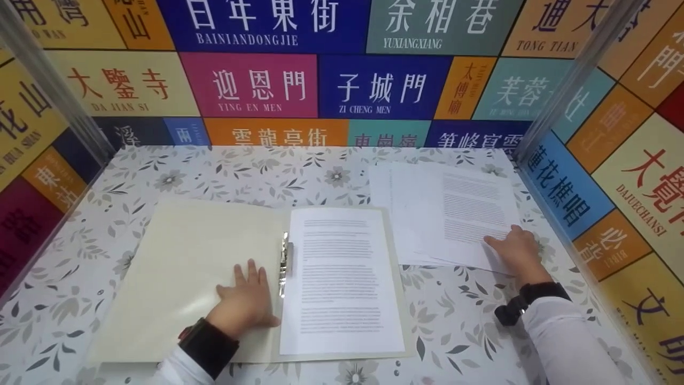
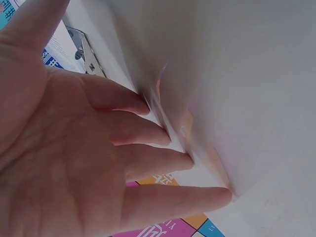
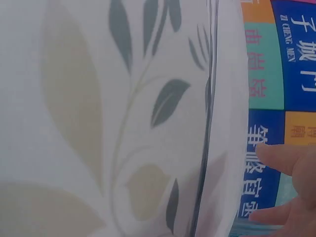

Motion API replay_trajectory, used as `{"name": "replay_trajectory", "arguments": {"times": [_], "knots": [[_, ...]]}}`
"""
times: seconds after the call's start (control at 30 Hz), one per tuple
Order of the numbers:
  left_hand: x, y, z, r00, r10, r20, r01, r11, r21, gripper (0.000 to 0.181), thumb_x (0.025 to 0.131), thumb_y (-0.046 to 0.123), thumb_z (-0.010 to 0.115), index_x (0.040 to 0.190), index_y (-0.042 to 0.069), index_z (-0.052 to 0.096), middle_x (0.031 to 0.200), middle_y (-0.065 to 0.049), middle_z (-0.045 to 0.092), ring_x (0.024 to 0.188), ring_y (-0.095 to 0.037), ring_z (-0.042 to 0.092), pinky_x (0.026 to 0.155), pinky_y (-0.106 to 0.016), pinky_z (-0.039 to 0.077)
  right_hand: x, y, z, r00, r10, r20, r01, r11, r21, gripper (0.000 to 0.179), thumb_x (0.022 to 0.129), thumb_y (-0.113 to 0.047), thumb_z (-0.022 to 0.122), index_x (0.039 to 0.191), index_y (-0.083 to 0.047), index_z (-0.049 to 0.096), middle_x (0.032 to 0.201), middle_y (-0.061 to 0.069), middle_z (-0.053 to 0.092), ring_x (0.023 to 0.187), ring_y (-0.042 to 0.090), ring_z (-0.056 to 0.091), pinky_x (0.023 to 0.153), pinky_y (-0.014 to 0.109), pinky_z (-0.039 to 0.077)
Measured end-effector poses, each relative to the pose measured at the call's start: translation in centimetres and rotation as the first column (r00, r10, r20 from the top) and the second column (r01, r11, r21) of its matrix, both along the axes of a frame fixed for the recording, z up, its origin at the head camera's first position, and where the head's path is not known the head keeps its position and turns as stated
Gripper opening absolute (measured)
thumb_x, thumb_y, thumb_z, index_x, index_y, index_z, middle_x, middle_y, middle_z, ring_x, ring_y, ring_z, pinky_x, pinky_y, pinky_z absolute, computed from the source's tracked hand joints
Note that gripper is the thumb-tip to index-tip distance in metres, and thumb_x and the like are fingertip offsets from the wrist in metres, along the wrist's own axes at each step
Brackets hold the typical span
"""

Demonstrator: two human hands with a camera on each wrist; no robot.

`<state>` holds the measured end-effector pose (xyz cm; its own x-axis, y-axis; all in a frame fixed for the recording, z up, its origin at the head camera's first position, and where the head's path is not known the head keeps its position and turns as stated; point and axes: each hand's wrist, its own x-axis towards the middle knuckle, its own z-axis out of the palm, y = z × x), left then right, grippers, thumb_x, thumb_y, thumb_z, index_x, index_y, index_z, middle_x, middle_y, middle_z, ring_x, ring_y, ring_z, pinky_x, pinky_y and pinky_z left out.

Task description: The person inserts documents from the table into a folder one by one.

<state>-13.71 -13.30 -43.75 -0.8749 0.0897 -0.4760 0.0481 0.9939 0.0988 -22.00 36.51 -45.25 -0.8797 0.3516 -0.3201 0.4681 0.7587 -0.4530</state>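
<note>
Folder (image 1: 203, 235) lies open under the spread left hand (image 1: 245, 299); right hand (image 1: 518, 254) touches loose sheets (image 1: 419, 214) at its two o'clock, can't tell if pinching. I'd guess sheet-picking, so next needs a clean edge grip.

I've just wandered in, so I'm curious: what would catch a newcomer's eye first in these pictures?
Probably the bright panels of large Chinese characters, standing behind and at both sides of the flower-patterned tabletop. Next comes the open cream folder on it, with a printed page on its right side and the left hand on its left cover. To the folder's right lie loose sheets, with the right hand at their lower right corner.
</note>
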Motion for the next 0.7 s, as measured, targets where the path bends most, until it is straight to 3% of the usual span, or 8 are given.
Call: {"name": "replay_trajectory", "arguments": {"times": [0.2, 0.47, 0.7], "knots": [[0.1, 0.1, 0.3, 1.0, -0.012, -0.009, 0.012, 1.0, -0.017, 0.111, 0.073, 0.048, 0.078, 0.148, -0.011, 0.021, 0.156, -0.034, 0.007, 0.142, -0.056, 0.008, 0.098, -0.081, 0.023, -0.9, 0.6, 0.3, 0.998, 0.0, 0.065, -0.003, 0.999, 0.043, 0.089, 0.095, -0.044, 0.049, 0.142, 0.022, 0.013, 0.136, 0.048, 0.024, 0.125, 0.057, 0.028, 0.111, 0.063, 0.023], [0.0, 0.1, 0.0, 1.0, -0.017, -0.017, 0.017, 1.0, -0.02, 0.111, 0.073, 0.048, 0.078, 0.148, -0.011, 0.022, 0.156, -0.034, 0.007, 0.141, -0.056, 0.009, 0.098, -0.08, 0.023, -1.3, 0.5, -0.1, 0.993, -0.026, 0.112, 0.01, 0.99, 0.138, 0.083, 0.093, -0.047, 0.053, 0.135, 0.022, 0.032, 0.123, 0.042, 0.037, 0.113, 0.052, 0.036, 0.099, 0.06, 0.035], [-0.1, 0.1, 0.0, 1.0, -0.027, -0.009, 0.027, 0.999, -0.039, 0.111, 0.073, 0.048, 0.078, 0.148, -0.011, 0.021, 0.155, -0.035, 0.007, 0.141, -0.057, 0.009, 0.099, -0.08, 0.024, -1.4, 0.3, -0.4, 0.99, -0.067, 0.12, 0.049, 0.987, 0.151, 0.092, 0.09, -0.046, 0.057, 0.141, 0.02, 0.019, 0.128, 0.045, 0.029, 0.117, 0.053, 0.03, 0.099, 0.061, 0.036]]}}
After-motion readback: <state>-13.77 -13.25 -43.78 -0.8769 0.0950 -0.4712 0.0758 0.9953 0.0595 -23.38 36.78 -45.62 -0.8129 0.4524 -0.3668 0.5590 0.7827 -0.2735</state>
